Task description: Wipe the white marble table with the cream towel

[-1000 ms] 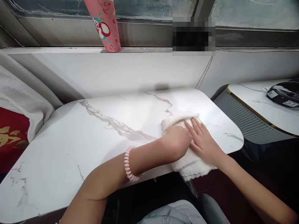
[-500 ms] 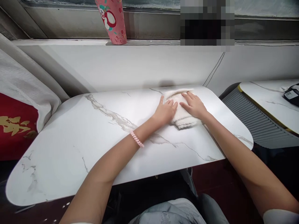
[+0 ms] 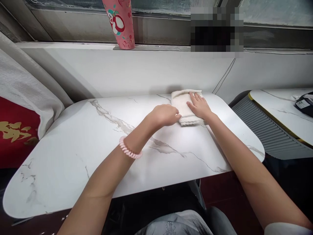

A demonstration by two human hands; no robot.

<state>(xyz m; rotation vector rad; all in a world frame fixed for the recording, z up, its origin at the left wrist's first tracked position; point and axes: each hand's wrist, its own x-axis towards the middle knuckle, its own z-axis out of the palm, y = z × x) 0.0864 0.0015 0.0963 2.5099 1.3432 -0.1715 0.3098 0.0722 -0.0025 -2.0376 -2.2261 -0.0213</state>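
Observation:
A folded white towel point(image 3: 183, 101) lies on the marble-patterned white table point(image 3: 97, 169), close to its back edge and right of the middle. My right hand point(image 3: 199, 106) rests open and flat on the towel's right part, fingers spread. At the towel's left edge my left hand point(image 3: 165, 115) is closed, its curled fingertips on the fabric near the lower left corner. The back of the hand hides most of those fingers. A pink coiled band point(image 3: 128, 149) circles the left wrist.
A pink patterned cup point(image 3: 122, 31) stands on the window ledge point(image 3: 73, 46). To the right is a second table point(image 3: 276, 98) with a black item point(image 3: 305, 103) on it. White curtain point(image 3: 24, 75) and red cloth point(image 3: 17, 143) hang at the left. A thin cable point(image 3: 225, 75) runs down the wall.
My left hand has gone from lying spread on the towel to curled at its left edge. The towel's lower folds now lie straighter. My right hand stays flat on it.

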